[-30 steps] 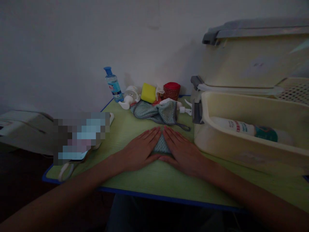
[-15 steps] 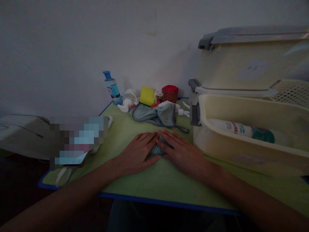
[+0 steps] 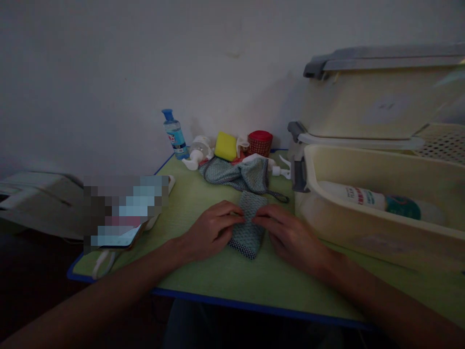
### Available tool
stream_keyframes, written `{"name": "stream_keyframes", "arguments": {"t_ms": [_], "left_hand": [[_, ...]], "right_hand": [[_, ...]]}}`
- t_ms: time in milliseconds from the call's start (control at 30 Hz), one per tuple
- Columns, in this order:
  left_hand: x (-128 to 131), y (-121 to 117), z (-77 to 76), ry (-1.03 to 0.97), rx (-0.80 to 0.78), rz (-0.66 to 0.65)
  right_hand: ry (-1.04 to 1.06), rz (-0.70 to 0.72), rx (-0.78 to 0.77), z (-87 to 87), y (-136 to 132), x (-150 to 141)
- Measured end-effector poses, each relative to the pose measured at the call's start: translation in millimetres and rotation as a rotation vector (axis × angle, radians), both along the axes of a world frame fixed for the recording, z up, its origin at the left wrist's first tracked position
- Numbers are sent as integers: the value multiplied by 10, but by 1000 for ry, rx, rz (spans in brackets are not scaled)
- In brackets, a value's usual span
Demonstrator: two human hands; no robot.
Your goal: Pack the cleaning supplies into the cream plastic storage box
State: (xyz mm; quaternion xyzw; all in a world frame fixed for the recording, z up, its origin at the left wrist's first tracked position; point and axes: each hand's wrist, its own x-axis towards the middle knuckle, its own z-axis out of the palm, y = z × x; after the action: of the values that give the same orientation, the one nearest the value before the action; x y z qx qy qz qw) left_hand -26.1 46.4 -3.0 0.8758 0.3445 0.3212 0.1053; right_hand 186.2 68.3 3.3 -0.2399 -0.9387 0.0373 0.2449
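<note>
Blue-edged table: room nearside | left hand, right hand: half-curled on cloth, grip unclear

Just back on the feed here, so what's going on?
A person has the fingertips of the left hand and right hand on a small folded-looking cloth, which lies on the green table. A second cloth lies rumpled beyond it, in front of a yellow sponge. To the right, a cream bin stands open with a bottle lying inside.
</note>
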Motion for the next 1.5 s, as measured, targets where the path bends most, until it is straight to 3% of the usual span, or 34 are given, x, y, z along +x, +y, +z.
{"name": "stream_keyframes", "arguments": {"t_ms": [300,600,1367,1500], "left_hand": [[0,12,42,165,-115,-25],[7,4,38,311,-77,-36],[49,-12,23,337,-105,37],[60,-13,2,314,-101,31]], "right_hand": [[-121,-33,-160,62,-51,0],[-200,-99,-103,47,-159,-126],[-188,-228,-169,34,-138,-133],[-161,-194,-148,4,-120,-69]]}}
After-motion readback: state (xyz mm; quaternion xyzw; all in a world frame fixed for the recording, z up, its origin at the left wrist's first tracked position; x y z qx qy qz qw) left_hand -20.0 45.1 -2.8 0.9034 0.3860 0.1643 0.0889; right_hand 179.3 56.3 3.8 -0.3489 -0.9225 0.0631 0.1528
